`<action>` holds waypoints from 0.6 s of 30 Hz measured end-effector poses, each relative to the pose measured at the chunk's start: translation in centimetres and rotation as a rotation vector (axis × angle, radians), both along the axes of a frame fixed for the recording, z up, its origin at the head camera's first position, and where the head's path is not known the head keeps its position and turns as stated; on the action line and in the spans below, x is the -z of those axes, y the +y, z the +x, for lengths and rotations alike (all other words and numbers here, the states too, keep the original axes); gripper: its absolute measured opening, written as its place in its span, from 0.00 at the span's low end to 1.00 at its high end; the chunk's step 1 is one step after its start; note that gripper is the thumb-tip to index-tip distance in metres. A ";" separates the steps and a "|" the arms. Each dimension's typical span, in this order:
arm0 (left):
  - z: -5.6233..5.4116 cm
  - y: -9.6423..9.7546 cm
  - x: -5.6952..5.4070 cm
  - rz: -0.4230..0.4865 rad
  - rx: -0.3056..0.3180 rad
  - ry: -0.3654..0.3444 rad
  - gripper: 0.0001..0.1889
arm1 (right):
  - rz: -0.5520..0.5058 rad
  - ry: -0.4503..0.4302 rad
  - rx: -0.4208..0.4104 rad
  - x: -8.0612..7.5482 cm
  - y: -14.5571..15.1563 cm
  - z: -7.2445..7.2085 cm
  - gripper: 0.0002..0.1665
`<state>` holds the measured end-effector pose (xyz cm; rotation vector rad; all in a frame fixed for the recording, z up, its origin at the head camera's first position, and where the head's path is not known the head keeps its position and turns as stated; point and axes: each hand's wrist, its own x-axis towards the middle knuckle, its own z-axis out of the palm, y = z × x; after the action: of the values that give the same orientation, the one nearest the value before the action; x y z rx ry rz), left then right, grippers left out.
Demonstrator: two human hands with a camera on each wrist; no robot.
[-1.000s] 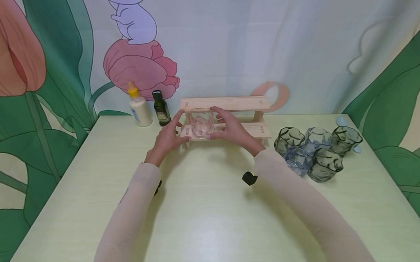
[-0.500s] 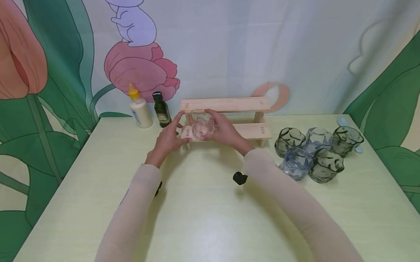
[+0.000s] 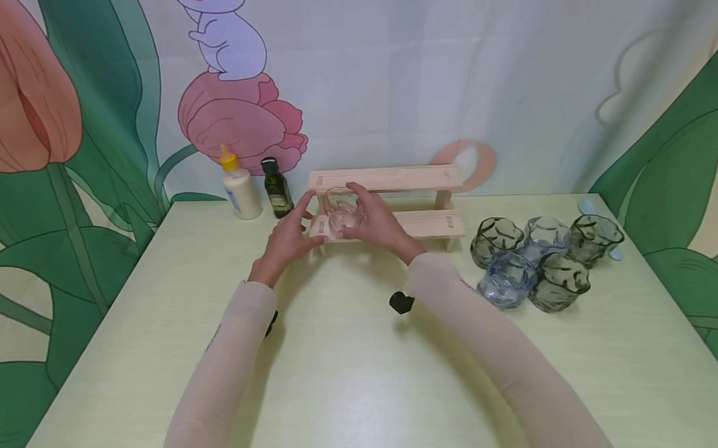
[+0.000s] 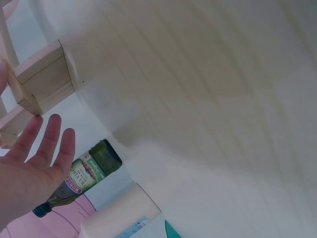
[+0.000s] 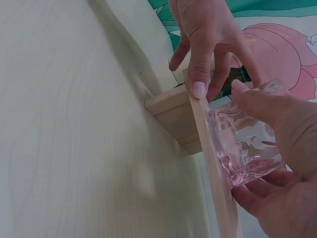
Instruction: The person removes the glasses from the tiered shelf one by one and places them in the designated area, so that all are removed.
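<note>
A clear, pink-tinted drinking glass (image 3: 345,213) stands on the left part of the lower board of a small two-tier wooden rack (image 3: 422,223). My right hand (image 3: 383,224) grips it from the right; in the right wrist view, thumb and fingers lie on either side of the glass (image 5: 245,146). At the rack's left end is my left hand (image 3: 286,240), its thumb touching the lower board's edge. The left wrist view shows fingers of this hand (image 4: 37,171) extended and spread beside the rack's end (image 4: 47,77).
Left of the rack stand a dark green bottle (image 3: 278,191) and a cream bottle with a yellow tip (image 3: 241,189). Several grey and blue wavy glasses (image 3: 559,285) cluster at the table's right. A printed curtain (image 3: 528,96) hangs behind.
My right hand has shifted left and moved further around the glass. The glass stays at about the same spot on the lower board. My left hand has barely moved.
</note>
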<state>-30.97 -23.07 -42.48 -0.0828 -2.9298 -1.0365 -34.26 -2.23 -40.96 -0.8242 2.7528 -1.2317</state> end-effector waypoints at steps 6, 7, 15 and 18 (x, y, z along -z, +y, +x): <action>0.0 -0.1 0.0 0.002 0.003 0.003 0.53 | -0.009 0.001 0.005 0.0 -0.3 0.0 0.57; 0.0 0.0 0.0 0.002 0.003 0.002 0.53 | -0.008 0.001 0.007 0.0 -0.3 0.0 0.57; 0.0 -0.1 0.1 0.008 0.002 -0.001 0.52 | -0.007 -0.010 0.025 0.0 -0.4 0.0 0.54; 0.0 -0.1 0.1 0.002 0.004 0.007 0.53 | 0.004 -0.008 0.034 0.1 -0.4 0.0 0.53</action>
<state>-30.98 -23.17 -42.57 -0.0922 -2.9235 -1.0376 -34.28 -2.62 -41.02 -0.7730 2.7735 -1.2326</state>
